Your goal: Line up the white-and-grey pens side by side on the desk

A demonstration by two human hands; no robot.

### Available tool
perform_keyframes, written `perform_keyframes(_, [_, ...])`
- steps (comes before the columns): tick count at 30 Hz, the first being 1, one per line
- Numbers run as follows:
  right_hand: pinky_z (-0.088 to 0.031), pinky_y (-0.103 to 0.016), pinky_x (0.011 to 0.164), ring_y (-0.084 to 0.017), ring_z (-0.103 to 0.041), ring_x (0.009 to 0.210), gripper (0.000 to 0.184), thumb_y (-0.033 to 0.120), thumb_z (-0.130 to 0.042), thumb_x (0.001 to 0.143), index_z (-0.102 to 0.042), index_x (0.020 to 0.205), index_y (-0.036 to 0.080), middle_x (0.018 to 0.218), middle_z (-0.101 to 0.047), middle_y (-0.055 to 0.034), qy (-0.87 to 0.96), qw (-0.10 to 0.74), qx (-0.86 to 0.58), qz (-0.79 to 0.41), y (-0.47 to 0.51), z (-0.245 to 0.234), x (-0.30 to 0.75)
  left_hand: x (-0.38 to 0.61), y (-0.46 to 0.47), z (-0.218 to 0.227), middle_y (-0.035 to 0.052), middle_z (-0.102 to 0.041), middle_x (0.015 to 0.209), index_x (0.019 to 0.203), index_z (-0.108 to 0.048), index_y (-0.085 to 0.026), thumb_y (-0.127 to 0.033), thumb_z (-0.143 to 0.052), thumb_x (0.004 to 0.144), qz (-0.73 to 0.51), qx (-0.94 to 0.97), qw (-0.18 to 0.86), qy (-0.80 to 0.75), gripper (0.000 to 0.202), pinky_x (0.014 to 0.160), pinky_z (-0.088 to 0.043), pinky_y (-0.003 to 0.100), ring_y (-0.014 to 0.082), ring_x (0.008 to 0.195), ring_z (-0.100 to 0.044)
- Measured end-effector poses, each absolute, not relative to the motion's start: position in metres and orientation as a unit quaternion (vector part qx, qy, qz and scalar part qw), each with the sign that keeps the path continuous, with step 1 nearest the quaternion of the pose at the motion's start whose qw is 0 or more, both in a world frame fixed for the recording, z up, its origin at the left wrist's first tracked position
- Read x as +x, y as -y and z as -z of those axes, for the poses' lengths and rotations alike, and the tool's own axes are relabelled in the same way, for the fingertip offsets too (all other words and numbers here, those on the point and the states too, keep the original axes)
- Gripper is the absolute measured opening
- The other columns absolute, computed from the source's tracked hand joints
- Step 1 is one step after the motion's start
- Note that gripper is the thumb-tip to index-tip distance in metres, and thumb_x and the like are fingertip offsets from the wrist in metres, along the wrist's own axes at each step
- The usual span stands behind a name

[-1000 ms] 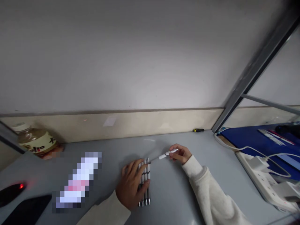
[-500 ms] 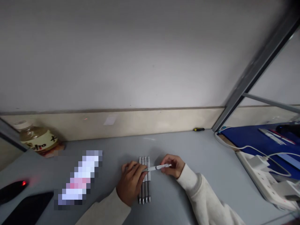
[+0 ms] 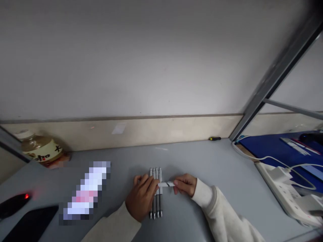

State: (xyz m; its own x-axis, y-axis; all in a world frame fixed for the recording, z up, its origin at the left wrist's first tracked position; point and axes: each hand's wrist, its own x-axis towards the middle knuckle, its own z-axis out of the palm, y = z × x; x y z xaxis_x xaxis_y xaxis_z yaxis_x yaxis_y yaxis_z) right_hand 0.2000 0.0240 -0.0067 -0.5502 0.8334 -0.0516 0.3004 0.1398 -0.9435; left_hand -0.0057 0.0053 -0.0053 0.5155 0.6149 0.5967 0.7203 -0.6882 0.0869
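Note:
Between my two hands a white pen [image 3: 165, 184] lies sideways, above a row of pens. My left hand [image 3: 141, 195] grips its left end, which the fingers hide. At the other end, my right hand [image 3: 185, 184] pinches the pen between thumb and fingers, covering its clip end. Below, several white click pens with grey grips [image 3: 157, 201] lie side by side on the grey desk [image 3: 181, 215], their silver tips toward me. My left hand covers part of that row.
On the left are a drink bottle [image 3: 41, 148], a blurred-out lit phone [image 3: 85, 191], a mouse [image 3: 15, 205] and a dark flat object [image 3: 30, 223]. A yellow-black tool [image 3: 215, 138] lies by the wall. On the right are a power strip [image 3: 285, 193] with plugs and a blue mat [image 3: 262, 148].
My right hand has turned and closed over the pen's clip end, which showed before. The held pen now lies more level. My left hand and the row of pens stay about the same.

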Motion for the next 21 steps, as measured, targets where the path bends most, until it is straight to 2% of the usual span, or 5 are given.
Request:
perform_keyframes(4, [-0.024, -0.021, 0.038, -0.007, -0.029, 0.040, 0.060, 0.066, -0.032, 0.080, -0.057, 0.059, 0.015, 0.043, -0.037, 0.0043, 0.773, 0.285, -0.384, -0.416, -0.024, 0.011, 0.195, -0.006, -0.005, 0.008, 0.0022, -0.053, 0.055, 0.062, -0.048, -0.019, -0.010, -0.026, 0.087, 0.307, -0.861, 0.085, 0.396, 0.034, 0.060, -0.028, 0.030, 0.0180, 0.059, -0.048])
perform_keyframes(9, [-0.042, -0.025, 0.058, -0.014, -0.053, 0.061, 0.048, 0.053, -0.034, 0.087, -0.064, 0.084, 0.016, 0.070, -0.064, -0.0071, 0.824, 0.360, -0.351, -0.260, -0.024, 0.014, 0.189, -0.010, -0.007, 0.012, 0.0021, -0.056, 0.058, 0.064, -0.047, -0.019, -0.008, -0.029, 0.083, 0.295, -0.855, 0.041, 0.424, 0.029, 0.058, -0.031, 0.030, 0.0180, 0.059, -0.051])
perform_keyframes(11, [-0.042, -0.024, 0.056, -0.013, -0.054, 0.059, 0.047, 0.055, -0.040, 0.084, -0.065, 0.089, 0.016, 0.073, -0.065, -0.0070, 0.813, 0.370, -0.366, -0.260, -0.023, 0.015, 0.190, -0.010, -0.008, 0.013, 0.0025, -0.057, 0.060, 0.067, -0.049, -0.019, -0.008, -0.030, 0.083, 0.288, -0.855, 0.037, 0.430, 0.027, 0.059, -0.031, 0.030, 0.0186, 0.061, -0.052])
perform_keyframes(16, [-0.035, -0.022, 0.045, -0.009, -0.043, 0.043, 0.052, 0.051, -0.032, 0.088, -0.061, 0.061, 0.017, 0.047, -0.052, -0.0003, 0.797, 0.333, -0.416, -0.283, -0.023, 0.015, 0.191, -0.008, -0.007, 0.012, 0.0022, -0.059, 0.061, 0.068, -0.050, -0.020, -0.010, -0.030, 0.085, 0.273, -0.864, 0.047, 0.420, 0.028, 0.059, -0.031, 0.031, 0.0186, 0.064, -0.053])
perform_keyframes(21, [-0.039, -0.023, 0.050, -0.013, -0.051, 0.057, 0.040, 0.055, -0.055, 0.073, -0.063, 0.081, 0.017, 0.068, -0.061, -0.0048, 0.764, 0.425, -0.399, -0.277, -0.025, 0.016, 0.190, -0.009, -0.008, 0.010, 0.0025, -0.060, 0.065, 0.074, -0.051, -0.020, -0.011, -0.026, 0.088, 0.289, -0.857, 0.046, 0.425, 0.030, 0.061, -0.032, 0.031, 0.0183, 0.065, -0.053])
